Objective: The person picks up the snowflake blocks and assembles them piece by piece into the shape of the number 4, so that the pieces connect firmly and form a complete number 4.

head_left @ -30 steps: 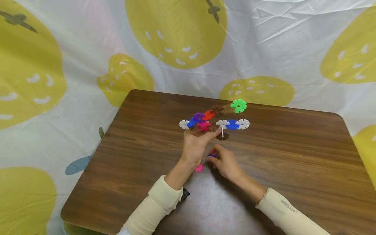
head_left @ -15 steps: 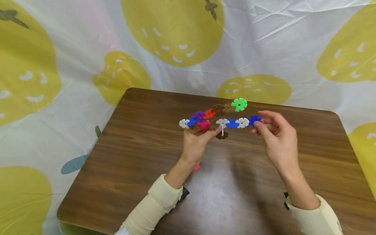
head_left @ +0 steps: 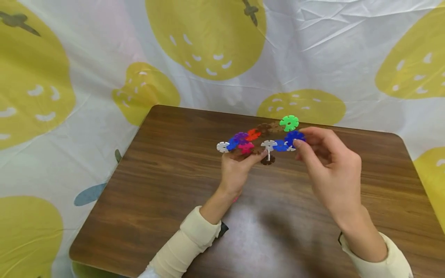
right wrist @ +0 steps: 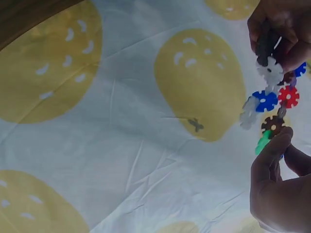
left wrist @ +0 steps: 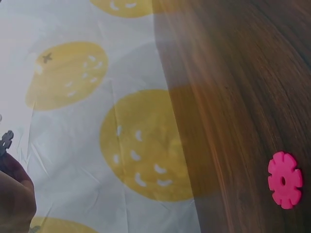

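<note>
My left hand point(head_left: 236, 170) grips a linked chain of notched plastic discs above the table. In it are a white disc point(head_left: 222, 147), a purple disc point(head_left: 240, 138), a red disc point(head_left: 253, 134), a bright green disc point(head_left: 289, 123) and, toward the right, a light blue disc point(head_left: 280, 145). Between thumb and fingertips, my right hand point(head_left: 335, 170) pinches a dark blue disc point(head_left: 294, 138). That disc overlaps the white end disc in the head view; whether they touch I cannot tell. The right wrist view shows both hands around the chain, the dark blue disc mostly hidden.
A loose pink disc point(left wrist: 285, 180) lies on the wooden table point(head_left: 167, 162), largely hidden behind my left wrist in the head view. Beyond the table's far edge hangs a white curtain point(head_left: 222, 98) printed with yellow fruit.
My right hand rose from near the tabletop with the dark blue disc, moved right, then came slightly left to the chain's white end disc. My left hand keeps its grip, nearly still.
</note>
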`<state>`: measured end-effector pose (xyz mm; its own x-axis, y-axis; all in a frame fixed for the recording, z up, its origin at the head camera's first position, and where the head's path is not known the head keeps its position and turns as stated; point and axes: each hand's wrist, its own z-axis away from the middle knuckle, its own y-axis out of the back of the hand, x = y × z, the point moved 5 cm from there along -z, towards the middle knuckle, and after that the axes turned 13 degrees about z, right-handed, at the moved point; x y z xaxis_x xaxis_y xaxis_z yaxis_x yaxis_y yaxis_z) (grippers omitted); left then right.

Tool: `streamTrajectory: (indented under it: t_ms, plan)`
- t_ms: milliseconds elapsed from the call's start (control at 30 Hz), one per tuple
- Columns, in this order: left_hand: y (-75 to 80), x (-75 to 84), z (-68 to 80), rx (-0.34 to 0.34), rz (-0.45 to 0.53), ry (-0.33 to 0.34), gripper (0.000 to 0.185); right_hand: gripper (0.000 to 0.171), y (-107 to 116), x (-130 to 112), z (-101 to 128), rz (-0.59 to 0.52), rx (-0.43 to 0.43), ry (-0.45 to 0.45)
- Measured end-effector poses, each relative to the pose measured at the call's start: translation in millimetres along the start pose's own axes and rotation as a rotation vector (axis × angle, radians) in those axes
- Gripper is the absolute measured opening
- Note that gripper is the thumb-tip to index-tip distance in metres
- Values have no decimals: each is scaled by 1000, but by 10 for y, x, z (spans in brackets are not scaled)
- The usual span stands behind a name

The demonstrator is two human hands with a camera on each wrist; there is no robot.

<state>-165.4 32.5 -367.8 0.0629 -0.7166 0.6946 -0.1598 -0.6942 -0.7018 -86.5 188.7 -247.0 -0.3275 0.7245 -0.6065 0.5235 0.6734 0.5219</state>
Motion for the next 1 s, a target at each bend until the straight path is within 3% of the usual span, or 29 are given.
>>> streamTrajectory:
  t_ms: [267,500,1000]
  plan:
    - [-44,9,-1,-16,-10,-21,31,19,-136,-105,31,232,46,147]
    - [-77,41,30,-61,-47,-56,40,15,-211,-158,37,275,120,210]
    - [-110,108,71,-115,-34,-146,37,8,-288,-239,84,347,234,324]
